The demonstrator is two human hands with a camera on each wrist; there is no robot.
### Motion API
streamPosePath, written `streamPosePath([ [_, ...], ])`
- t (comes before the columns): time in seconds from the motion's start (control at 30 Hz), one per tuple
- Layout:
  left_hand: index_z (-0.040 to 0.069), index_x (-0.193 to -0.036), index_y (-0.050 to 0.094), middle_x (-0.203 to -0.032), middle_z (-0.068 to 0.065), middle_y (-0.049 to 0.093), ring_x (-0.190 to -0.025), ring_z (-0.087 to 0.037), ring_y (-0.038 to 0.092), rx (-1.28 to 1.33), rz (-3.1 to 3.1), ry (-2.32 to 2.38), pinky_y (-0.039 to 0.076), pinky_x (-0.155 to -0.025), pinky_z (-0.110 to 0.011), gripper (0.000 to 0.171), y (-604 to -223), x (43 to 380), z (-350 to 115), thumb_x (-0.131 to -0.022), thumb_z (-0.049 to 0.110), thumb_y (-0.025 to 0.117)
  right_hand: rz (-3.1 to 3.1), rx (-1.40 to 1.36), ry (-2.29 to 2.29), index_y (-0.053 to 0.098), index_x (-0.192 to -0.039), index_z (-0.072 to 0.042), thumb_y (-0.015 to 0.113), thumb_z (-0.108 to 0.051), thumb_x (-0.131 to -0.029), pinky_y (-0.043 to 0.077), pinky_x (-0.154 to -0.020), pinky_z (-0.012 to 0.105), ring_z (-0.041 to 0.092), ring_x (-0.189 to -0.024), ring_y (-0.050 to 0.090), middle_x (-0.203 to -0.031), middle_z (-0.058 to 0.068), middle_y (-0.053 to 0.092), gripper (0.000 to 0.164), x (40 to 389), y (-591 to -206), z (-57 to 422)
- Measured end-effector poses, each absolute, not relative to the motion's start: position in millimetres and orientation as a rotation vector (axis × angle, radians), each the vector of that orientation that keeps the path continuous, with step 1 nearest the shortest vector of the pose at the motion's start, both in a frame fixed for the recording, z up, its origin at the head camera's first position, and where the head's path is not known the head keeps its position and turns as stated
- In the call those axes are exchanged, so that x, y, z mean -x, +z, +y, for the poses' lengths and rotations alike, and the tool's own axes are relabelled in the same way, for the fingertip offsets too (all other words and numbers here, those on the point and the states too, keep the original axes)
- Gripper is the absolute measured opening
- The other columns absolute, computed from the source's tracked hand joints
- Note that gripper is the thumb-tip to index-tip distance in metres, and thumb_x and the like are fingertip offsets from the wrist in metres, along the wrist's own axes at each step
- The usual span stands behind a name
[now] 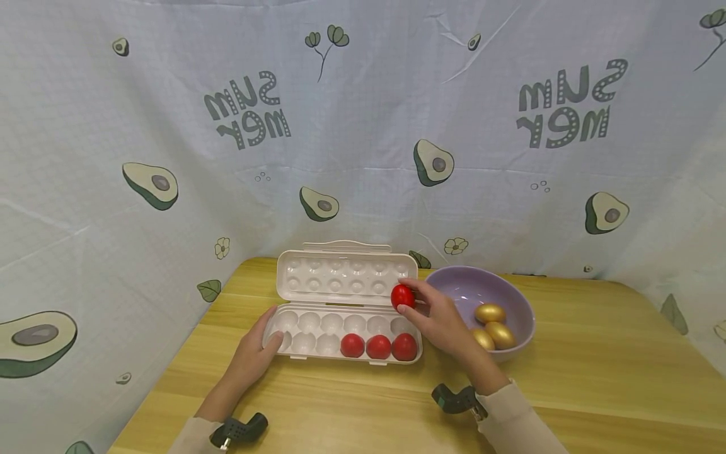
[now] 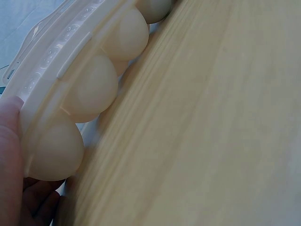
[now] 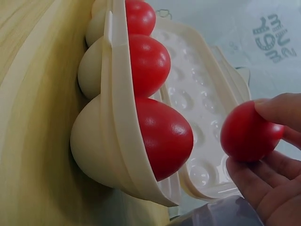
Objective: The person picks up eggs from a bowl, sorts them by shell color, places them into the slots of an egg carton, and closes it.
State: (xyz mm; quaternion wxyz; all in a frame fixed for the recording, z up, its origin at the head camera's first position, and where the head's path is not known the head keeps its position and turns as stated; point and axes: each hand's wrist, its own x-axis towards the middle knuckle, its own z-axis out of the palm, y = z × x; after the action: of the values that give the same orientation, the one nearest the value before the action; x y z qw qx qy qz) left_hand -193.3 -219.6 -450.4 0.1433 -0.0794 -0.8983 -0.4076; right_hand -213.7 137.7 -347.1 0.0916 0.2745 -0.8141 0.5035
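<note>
A white plastic egg carton (image 1: 272,331) lies with its lid raised on the table. Three red eggs (image 1: 378,347) fill the right end of its front row, and the other cups hold nothing. My left hand (image 1: 254,350) grips the carton's left end, thumb on the rim (image 2: 28,106) and fingers beneath. Between thumb and fingers, my right hand (image 1: 439,318) pinches another red egg (image 3: 249,132) above the right end of the back row, in front of the lid (image 3: 188,70).
Right of the carton stands a purple bowl (image 1: 459,284) with three golden eggs (image 1: 499,335) inside. A curtain printed with avocados (image 1: 433,162) hangs behind the wooden table (image 1: 595,353). Dark camera mounts (image 1: 454,398) sit at both wrists.
</note>
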Motion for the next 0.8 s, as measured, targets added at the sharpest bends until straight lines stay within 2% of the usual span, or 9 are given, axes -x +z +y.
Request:
streamPosePath([
  [0.1,0.014,-0.141,0.029,-0.141,-0.008,0.036,-0.128,-0.028,0.032,0.231,-2.587,-1.175,0.027,-0.104,-0.047,0.054,-449.9,192.8,-219.7,-0.092,0.029,0.048,-2.404,-0.829,1.533,0.046,-0.126,0.001,0.062,-0.003,-0.083,0.047,-0.087,0.043,0.031,-0.104,0.055,-0.112,0.017,0.056,0.046,212.4,-346.5,136.2],
  [0.3,0.015,-0.141,0.028,-0.141,-0.008,0.035,-0.128,-0.028,0.032,0.216,-2.589,-1.189,0.027,-0.104,-0.048,0.054,-449.2,191.2,-221.0,-0.093,0.029,0.048,-2.369,-0.854,1.598,0.046,-0.126,-0.003,0.061,-0.001,-0.083,0.046,-0.088,0.044,0.032,-0.105,0.053,-0.114,0.017,0.054,0.046,213.8,-349.5,130.5],
  [0.53,0.016,-0.141,0.028,-0.141,-0.009,0.035,-0.128,-0.029,0.032,0.203,-2.591,-1.205,0.027,-0.104,-0.048,0.054,-449.6,190.7,-221.6,-0.093,0.029,0.048,-2.384,-0.875,1.597,0.046,-0.127,-0.019,0.063,-0.015,-0.084,0.049,-0.086,0.029,0.017,-0.105,0.054,-0.114,0.002,0.053,0.047,225.9,-370.6,129.5],
  [0.6,0.016,-0.141,0.028,-0.141,-0.009,0.035,-0.128,-0.029,0.032,0.201,-2.59,-1.202,0.027,-0.104,-0.048,0.054,-449.2,190.3,-221.3,-0.093,0.029,0.048,-2.378,-0.866,1.615,0.047,-0.125,-0.021,0.064,-0.017,-0.084,0.049,-0.086,0.028,0.016,-0.104,0.054,-0.112,0.0,0.054,0.045,226.7,-372.4,127.9],
  [0.67,0.016,-0.141,0.029,-0.141,-0.009,0.035,-0.128,-0.029,0.032,0.202,-2.587,-1.201,0.027,-0.104,-0.048,0.054,-449.4,190.3,-221.1,-0.092,0.03,0.048,-2.366,-0.864,1.623,0.048,-0.124,-0.02,0.064,-0.016,-0.083,0.049,-0.085,0.028,0.017,-0.104,0.054,-0.112,0.001,0.055,0.044,223.9,-370.2,126.0],
  [0.8,0.014,-0.141,0.029,-0.141,-0.01,0.036,-0.128,-0.029,0.033,0.223,-2.583,-1.192,0.027,-0.104,-0.049,0.054,-450.5,192.1,-220.7,-0.092,0.028,0.048,-2.34,-0.87,1.632,0.049,-0.122,-0.01,0.065,-0.007,-0.081,0.05,-0.084,0.034,0.025,-0.103,0.055,-0.112,0.009,0.055,0.044,211.4,-357.8,119.6],
])
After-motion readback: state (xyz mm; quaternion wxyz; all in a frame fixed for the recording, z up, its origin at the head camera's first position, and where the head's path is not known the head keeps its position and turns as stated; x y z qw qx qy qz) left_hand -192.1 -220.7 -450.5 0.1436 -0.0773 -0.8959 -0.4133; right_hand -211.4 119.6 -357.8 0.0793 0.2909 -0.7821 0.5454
